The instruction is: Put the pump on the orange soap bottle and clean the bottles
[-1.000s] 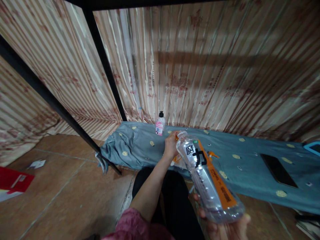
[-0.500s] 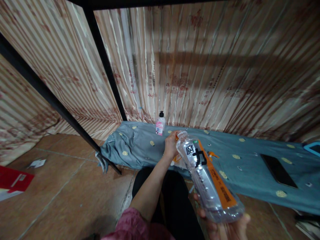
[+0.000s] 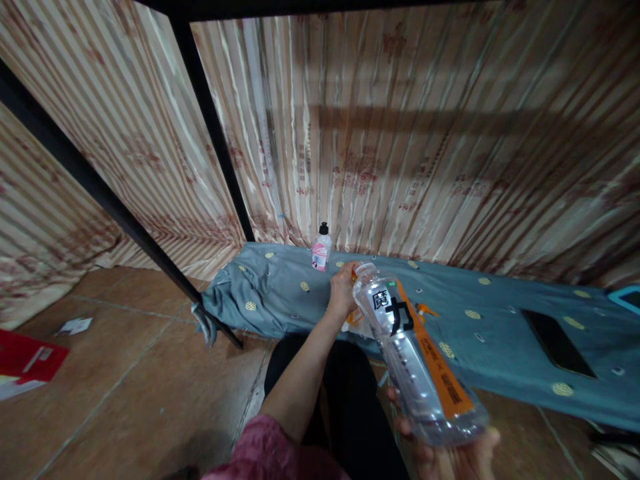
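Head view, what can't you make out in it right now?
All in the head view:
Orange bit at the left hand: mostly covered by that hand.
Right hand: partly behind the bottle, cut off by the bottom edge.
Small print on the bottle: too small to read.
Red thing: cut off by the left edge.
Blue-rimmed thing: cut off by the right edge.

Left hand (image 3: pixel 343 289) ahead, right hand (image 3: pixel 450 459) low, curled
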The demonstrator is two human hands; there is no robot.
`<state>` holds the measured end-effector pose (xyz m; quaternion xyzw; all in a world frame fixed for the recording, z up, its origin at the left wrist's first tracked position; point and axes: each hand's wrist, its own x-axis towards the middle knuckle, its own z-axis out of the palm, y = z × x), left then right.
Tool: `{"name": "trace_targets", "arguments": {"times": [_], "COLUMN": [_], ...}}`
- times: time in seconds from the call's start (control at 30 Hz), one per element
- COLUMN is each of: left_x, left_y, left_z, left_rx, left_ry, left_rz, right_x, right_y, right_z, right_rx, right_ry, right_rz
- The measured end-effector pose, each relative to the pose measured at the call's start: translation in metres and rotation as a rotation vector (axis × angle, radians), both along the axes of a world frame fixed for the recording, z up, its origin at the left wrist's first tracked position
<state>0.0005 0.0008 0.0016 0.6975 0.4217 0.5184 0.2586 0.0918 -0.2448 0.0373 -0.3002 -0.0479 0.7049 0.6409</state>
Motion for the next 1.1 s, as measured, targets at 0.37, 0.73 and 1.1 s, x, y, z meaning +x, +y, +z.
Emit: {"name": "trace_targets", "arguments": {"times": [0.37,0.73,1.1], "left_x": [0.0,0.0002,-0.0009], "left_y": [-0.0004,-0.0011,-0.0007], "left_z": [-0.0007,-0.0001,-0.0008], "left_rx": [-0.004,-0.001,-0.002], "left_ry": [0.01,-0.005,-0.017], "left_rz": [0.011,0.013,-0.002], "right_x": [0.0021,0.0014,0.0019], "right_y": [-0.0002,-0.0015,-0.0009], "right_z": [-0.0017,-0.0037,-0.0042], "right_rx": [0.002,0.013,-0.009], "right_ry": [0.022,0.01,0.012], "right_rz": [0.014,0.009,0.021]}}
